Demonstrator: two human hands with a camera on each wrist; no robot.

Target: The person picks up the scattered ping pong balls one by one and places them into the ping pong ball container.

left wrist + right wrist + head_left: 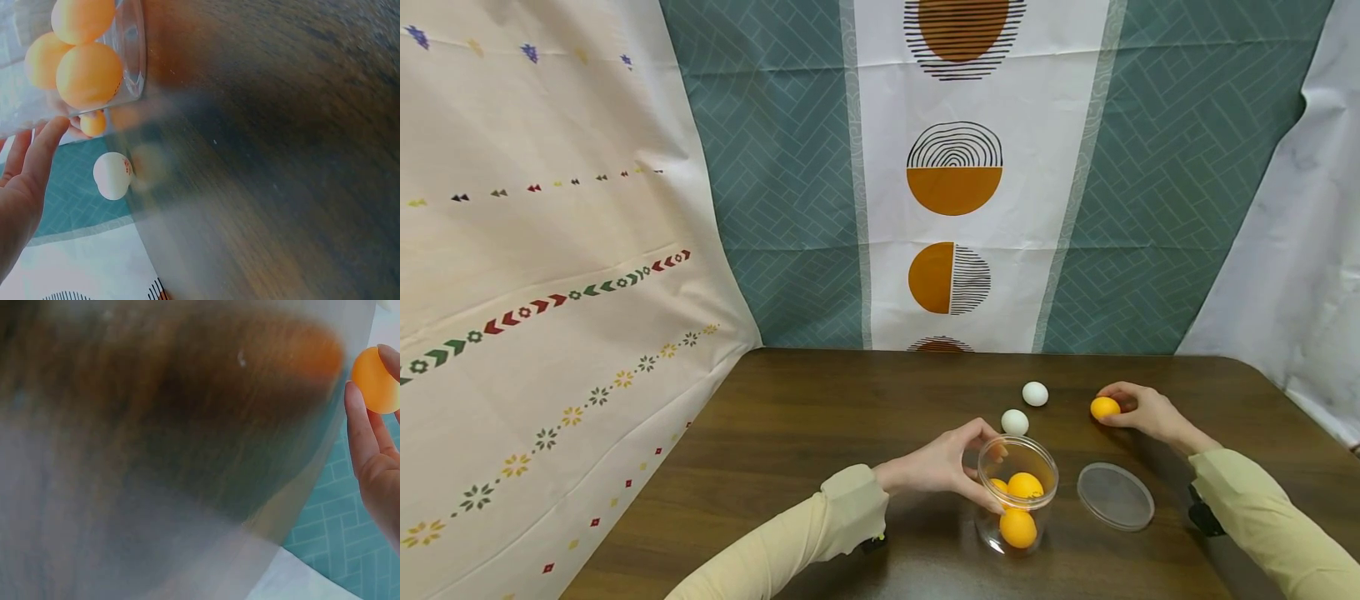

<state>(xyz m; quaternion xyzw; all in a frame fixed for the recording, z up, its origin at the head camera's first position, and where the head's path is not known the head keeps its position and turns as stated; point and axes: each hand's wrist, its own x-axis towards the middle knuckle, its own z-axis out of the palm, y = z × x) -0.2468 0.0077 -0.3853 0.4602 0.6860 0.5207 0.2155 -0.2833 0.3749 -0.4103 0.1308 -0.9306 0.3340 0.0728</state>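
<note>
On the dark brown wooden worktop (820, 417) the left hand (942, 463) curls its fingers (981, 433) round the rim of a clear round plastic jar (1017, 500), which stands upright near the front edge, about midway along it. Three orange table-tennis balls (1019, 507) lie inside the jar; the left wrist view shows them pressed together against the clear wall (80, 56).

The right hand (1142, 410) is further back and toward the right edge, its fingers (359, 428) closed on a single orange ball (1104, 407), which sits on or just above the worktop; which of the two cannot be told. The right wrist view shows this ball (377, 380) pinched between fingertips.

Two white table-tennis balls lie loose between the hands: one (1014, 422) just behind the jar, the other (1034, 393) a little further back. A clear round plastic lid (1116, 497) lies flat just to the right of the jar, apart from it. Patterned cloths (955, 175) hang behind the back edge and along the left edge.
</note>
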